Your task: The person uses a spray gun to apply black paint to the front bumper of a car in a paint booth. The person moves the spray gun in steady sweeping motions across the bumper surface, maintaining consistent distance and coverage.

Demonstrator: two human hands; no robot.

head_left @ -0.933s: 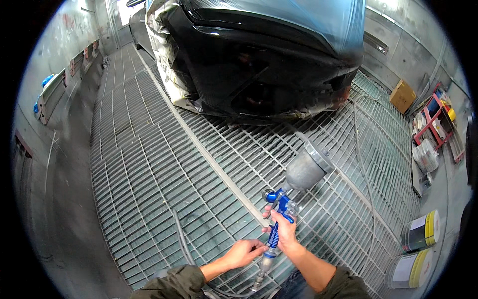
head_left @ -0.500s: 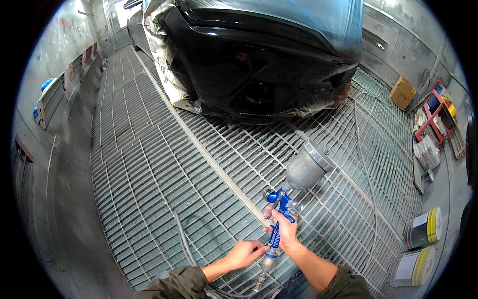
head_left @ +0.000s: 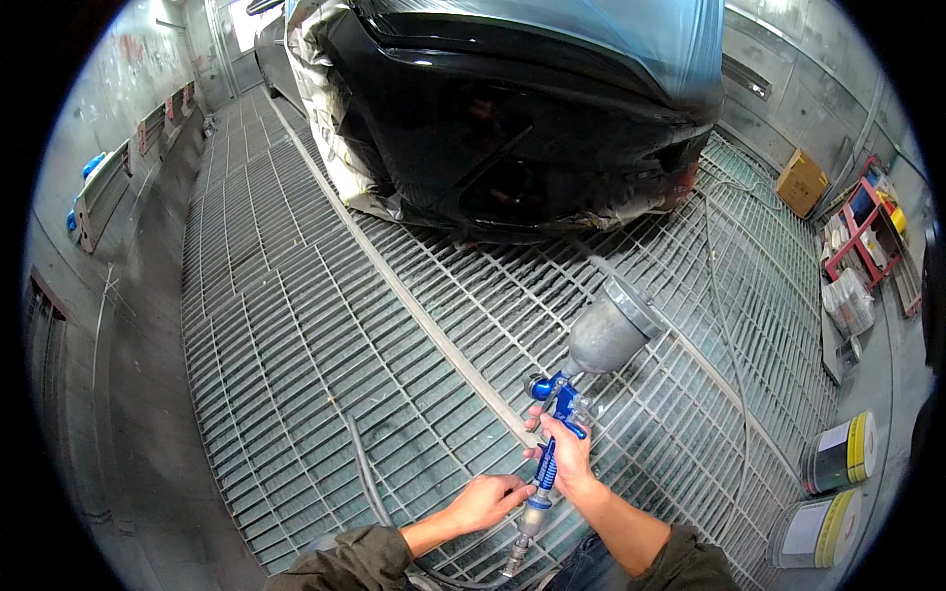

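Note:
My right hand is wrapped around the handle of a blue spray gun, held upright in front of me. A grey metal paint cup tilts up to the right from its top. My left hand pinches the fitting at the bottom of the handle, thumb and fingertips against it. An air hose curves below my left forearm toward that fitting. Ahead stands a car with a glossy black bumper, edged with crumpled masking paper and covered above by blue film.
Metal grating forms the floor, with a thin hose lying across its right side. Two yellow-rimmed buckets, a cardboard box and a red rack stand along the right wall. Panels hang on the left wall.
The view has shifted very slightly. Both hands keep the same hold on the spray gun.

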